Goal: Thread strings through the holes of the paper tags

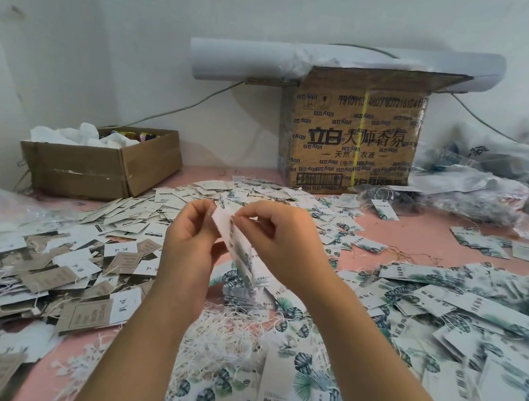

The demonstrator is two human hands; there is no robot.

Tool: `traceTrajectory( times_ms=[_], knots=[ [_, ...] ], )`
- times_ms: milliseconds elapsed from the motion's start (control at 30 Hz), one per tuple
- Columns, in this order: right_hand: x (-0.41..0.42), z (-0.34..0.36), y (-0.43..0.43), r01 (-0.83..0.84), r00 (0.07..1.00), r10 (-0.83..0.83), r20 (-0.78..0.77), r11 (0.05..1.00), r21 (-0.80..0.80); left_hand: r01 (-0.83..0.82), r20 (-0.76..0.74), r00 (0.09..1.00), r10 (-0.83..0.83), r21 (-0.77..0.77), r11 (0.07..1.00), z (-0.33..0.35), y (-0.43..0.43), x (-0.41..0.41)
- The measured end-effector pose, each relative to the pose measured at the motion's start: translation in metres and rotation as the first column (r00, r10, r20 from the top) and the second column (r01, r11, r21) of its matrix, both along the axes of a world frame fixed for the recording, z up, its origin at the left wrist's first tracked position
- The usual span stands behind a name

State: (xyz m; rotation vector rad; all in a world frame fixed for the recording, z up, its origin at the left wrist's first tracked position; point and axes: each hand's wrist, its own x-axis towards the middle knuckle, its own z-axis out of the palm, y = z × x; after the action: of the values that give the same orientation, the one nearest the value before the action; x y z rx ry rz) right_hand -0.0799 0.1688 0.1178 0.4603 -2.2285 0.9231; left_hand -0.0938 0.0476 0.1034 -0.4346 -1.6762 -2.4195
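Both hands are raised over the middle of a pink table. My left hand [192, 241] grips a small stack of white paper tags with green leaf print [238, 248] by its upper edge. My right hand [279, 237] pinches at the top corner of the same stack with thumb and forefinger; any string between those fingertips is too thin to make out. A tangle of white strings [228, 330] lies on the table just below the hands. Loose leaf-print tags [465, 322] cover the right side. White and brown tags [47, 270] are piled at the left.
A tall printed cardboard box [352, 138] stands at the back against the wall with a white paper roll [313, 59] on top. An open brown box [103, 161] sits at the back left. Clear plastic bags [501, 182] heap at the back right.
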Motion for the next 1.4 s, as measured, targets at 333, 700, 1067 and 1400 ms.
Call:
traceTrajectory(
  times_ms=[333,700,1067,1400],
  knots=[
    [-0.009,0.002,0.044,0.136,0.923,-0.028,0.384,0.957,-0.258,0.022,0.134,0.985,-0.104,0.507,0.862,0.004,-0.014,-0.011],
    [-0.006,0.003,0.057,0.102,0.946,0.053,0.319,0.888,-0.448,-0.129,0.150,0.986,0.078,0.370,0.920,-0.003,-0.012,-0.013],
    [0.000,0.012,0.033,-0.122,0.926,0.245,0.287,0.914,-0.387,-0.028,-0.064,0.998,0.025,-0.053,0.998,-0.004,-0.004,-0.006],
    [0.004,0.014,0.022,-0.161,0.942,0.207,0.265,0.969,-0.186,-0.110,-0.300,0.954,-0.004,-0.364,0.925,-0.006,0.003,0.001]
  ],
)
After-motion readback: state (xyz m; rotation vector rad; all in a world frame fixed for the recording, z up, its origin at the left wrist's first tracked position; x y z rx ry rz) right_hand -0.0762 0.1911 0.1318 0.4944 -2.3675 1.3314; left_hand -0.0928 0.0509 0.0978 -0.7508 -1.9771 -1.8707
